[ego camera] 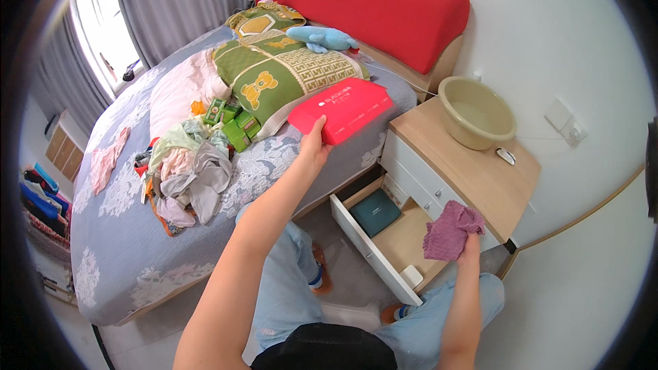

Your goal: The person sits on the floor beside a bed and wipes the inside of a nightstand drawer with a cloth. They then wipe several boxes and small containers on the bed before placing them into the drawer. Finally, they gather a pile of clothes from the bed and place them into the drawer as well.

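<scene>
My left hand (317,146) grips the near edge of a flat red box (344,108) that bears writing, above the side of the bed. A crumpled purple cloth (448,231) is in my right hand (470,251), in front of the nightstand (514,169). Below and between my hands the bottom drawer (367,262) is pulled out. Inside it lie a dark green box (375,213) at the far left end and a small white object (411,276) in the near corner.
A beige basin (475,113) and a small white object (506,156) stand on the nightstand. The bed (154,262) bears piled clothes (198,174), green boxes (241,131), a green pillow (288,74) and a blue plush toy (321,38). A white stool (352,314) is under me.
</scene>
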Motion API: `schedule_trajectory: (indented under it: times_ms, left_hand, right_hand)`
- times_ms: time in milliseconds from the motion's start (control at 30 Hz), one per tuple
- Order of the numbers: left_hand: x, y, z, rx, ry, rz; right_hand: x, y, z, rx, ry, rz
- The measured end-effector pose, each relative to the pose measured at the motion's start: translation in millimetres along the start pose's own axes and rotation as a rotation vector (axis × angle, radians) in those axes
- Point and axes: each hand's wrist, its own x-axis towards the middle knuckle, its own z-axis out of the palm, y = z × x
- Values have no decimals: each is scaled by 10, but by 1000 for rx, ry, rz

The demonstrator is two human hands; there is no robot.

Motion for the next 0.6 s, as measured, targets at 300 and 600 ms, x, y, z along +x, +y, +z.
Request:
schedule_trajectory:
  times_ms: [300,600]
  left_hand:
    - [223,-525,422,121,-58,-48]
    - [248,-939,1099,337,-202,-23]
  right_hand:
    - [-2,-8,-70,67,16,-62]
    - [28,-90,-85,26,44,-97]
